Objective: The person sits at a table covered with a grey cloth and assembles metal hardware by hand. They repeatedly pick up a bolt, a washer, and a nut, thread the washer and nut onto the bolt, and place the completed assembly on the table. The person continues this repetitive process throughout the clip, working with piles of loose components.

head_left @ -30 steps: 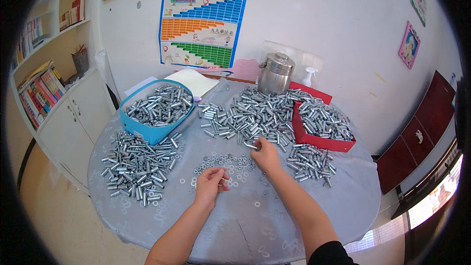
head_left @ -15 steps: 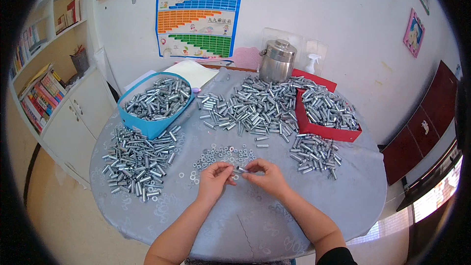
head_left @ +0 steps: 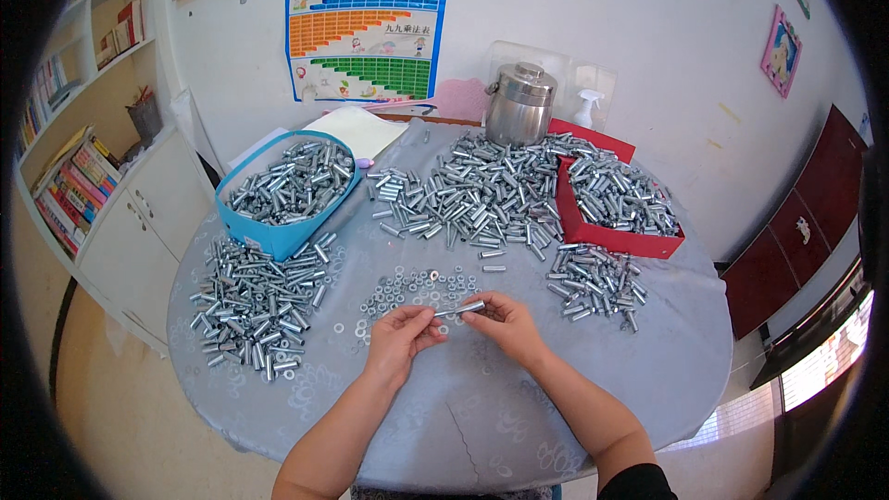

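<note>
In front of me, above the near half of the table, both hands meet at one slim metal piece. My right hand point(head_left: 509, 327) pinches a shiny metal sleeve point(head_left: 471, 306) between thumb and fingers. Toward the left, a thinner metal rod point(head_left: 445, 313), which looks like a bolt shank, lines up with the sleeve. My left hand point(head_left: 398, 343) pinches the rod's outer end, and its fingertips hide that end. Just beyond my hands lie loose nuts point(head_left: 381, 293) and flat washers, spread in a single layer on the grey tablecloth point(head_left: 417, 435).
A blue basket point(head_left: 287, 243) full of metal anchor bolts stands at the left, with a heap of similar pieces point(head_left: 255, 301) before it. More sleeves point(head_left: 491, 190) pile up at the back, beside a red box point(head_left: 620, 243) and a steel canister point(head_left: 521, 106). A smaller heap point(head_left: 597, 282) lies right.
The sleeve and rod now show as one longer line between my hands, where before they were mostly covered by fingers. My right hand has shifted slightly up. The view has tilted a little.
</note>
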The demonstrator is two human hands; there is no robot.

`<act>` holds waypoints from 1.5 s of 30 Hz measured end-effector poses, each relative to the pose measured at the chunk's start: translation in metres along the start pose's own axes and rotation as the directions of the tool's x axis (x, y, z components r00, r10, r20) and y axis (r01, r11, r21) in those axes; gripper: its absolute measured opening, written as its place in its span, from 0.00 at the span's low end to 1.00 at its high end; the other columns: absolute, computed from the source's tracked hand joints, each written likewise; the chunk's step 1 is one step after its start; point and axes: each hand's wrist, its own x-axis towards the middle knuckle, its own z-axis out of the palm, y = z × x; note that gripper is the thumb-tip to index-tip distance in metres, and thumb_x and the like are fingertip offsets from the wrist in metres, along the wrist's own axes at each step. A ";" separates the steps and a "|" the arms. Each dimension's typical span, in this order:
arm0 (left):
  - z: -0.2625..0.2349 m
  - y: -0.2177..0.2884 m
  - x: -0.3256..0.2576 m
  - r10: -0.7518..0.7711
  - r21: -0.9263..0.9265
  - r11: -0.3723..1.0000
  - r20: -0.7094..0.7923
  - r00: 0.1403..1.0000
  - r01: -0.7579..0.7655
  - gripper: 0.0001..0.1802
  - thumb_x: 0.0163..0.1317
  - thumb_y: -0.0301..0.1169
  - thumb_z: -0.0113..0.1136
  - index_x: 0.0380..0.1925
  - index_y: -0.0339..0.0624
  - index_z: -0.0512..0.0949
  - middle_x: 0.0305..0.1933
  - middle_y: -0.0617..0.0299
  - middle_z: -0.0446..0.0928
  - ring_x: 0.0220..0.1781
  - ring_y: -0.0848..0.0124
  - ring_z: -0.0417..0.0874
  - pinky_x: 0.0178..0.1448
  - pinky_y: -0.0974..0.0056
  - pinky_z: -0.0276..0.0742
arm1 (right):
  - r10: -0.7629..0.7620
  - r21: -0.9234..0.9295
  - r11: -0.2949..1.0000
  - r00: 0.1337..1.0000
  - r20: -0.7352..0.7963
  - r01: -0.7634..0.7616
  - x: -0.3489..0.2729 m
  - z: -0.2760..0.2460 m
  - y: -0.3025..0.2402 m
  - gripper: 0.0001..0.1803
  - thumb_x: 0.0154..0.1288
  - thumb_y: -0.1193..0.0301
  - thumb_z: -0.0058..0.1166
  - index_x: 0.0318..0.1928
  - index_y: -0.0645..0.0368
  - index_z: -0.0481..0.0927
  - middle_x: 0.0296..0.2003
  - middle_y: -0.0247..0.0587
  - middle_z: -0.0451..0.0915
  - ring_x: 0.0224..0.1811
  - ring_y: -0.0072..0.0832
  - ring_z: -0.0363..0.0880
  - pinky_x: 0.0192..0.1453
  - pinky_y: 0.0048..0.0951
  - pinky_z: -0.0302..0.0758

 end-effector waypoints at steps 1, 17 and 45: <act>0.002 0.001 -0.001 -0.012 0.021 1.000 0.000 1.000 0.012 0.09 0.57 0.27 0.56 0.35 0.31 0.75 0.31 0.53 0.77 0.28 0.69 0.79 0.35 0.64 0.81 | 0.009 -0.010 1.000 1.000 0.006 -0.009 0.000 0.002 0.001 0.13 0.56 0.74 0.56 0.43 0.61 0.75 0.36 0.32 0.77 0.37 0.17 0.72 0.42 0.19 0.68; 0.004 0.004 -0.002 0.042 0.039 0.999 -0.083 0.996 -0.038 0.11 0.58 0.29 0.55 0.36 0.31 0.74 0.33 0.50 0.78 0.26 0.72 0.79 0.31 0.69 0.79 | -0.326 -0.748 0.627 0.945 0.001 0.218 0.007 -0.011 0.003 0.09 0.47 0.69 0.60 0.31 0.57 0.80 0.29 0.39 0.77 0.35 0.34 0.74 0.40 0.30 0.69; 0.003 0.000 -0.002 -0.118 0.102 0.988 0.002 0.993 0.118 0.11 0.57 0.30 0.56 0.35 0.31 0.75 0.29 0.53 0.78 0.26 0.72 0.79 0.30 0.69 0.79 | 0.039 -0.015 0.999 0.991 -0.125 -0.042 0.004 -0.003 -0.002 0.08 0.56 0.73 0.56 0.36 0.63 0.77 0.33 0.34 0.78 0.36 0.18 0.74 0.41 0.17 0.69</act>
